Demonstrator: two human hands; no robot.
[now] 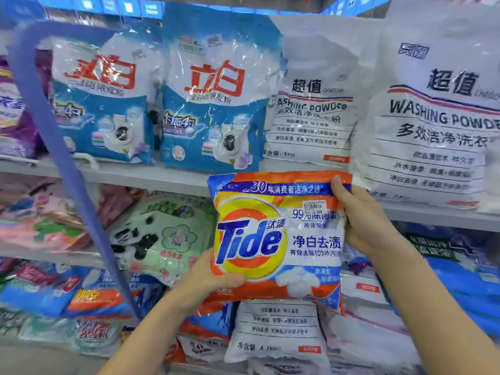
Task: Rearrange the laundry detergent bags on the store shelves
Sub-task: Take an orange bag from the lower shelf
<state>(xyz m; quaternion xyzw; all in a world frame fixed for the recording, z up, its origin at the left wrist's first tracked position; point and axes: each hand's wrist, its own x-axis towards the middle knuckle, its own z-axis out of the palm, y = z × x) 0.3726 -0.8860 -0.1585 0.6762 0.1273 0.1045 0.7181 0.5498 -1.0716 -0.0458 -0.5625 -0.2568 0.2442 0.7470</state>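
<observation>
An orange Tide detergent bag (278, 236) is held upright in front of the shelves, its label facing me. My left hand (208, 277) grips its lower left corner, thumb on the front. My right hand (362, 215) grips its upper right edge, thumb near the top seam. Behind it on the upper shelf stand two blue-and-white bags (216, 104) with red characters, and white washing powder bags (311, 109).
A larger white washing powder bag (438, 117) leans at the right. A blue strap or bar (62, 147) crosses the left side diagonally. A green-white panda bag (165, 236) lies on the middle shelf. Several mixed bags fill the lower shelves, including a white one (276, 328).
</observation>
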